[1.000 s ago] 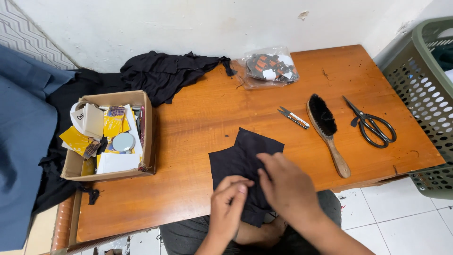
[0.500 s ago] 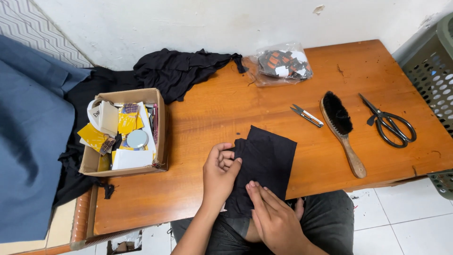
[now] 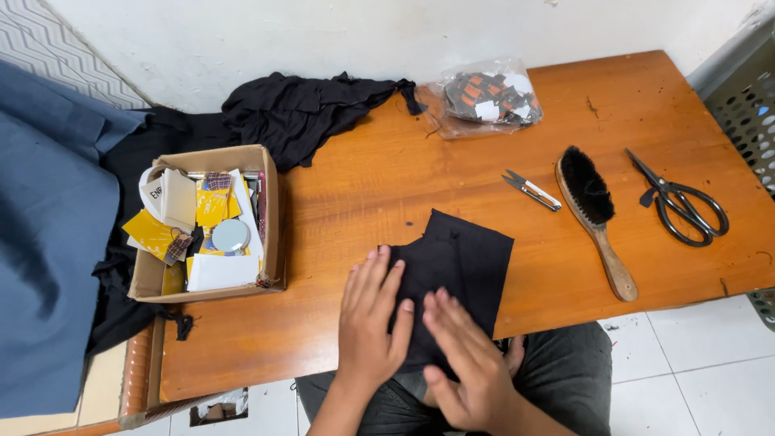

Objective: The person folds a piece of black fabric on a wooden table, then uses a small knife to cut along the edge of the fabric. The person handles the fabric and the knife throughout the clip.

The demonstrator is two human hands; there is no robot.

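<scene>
Both hands now lie flat with fingers together: the left hand [image 3: 370, 323] has slid onto the black fabric piece [image 3: 452, 278] beside the right hand [image 3: 468, 363], apparently smoothing it at the worktop [image 3: 387, 186] edge. Beyond the fingertips lie thread snips [image 3: 531, 190] and a brush [image 3: 593, 214].

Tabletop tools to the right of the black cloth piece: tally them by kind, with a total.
Thread snips: 1
Wooden-handled brush: 1
Black scissors: 1
Total: 3
</scene>
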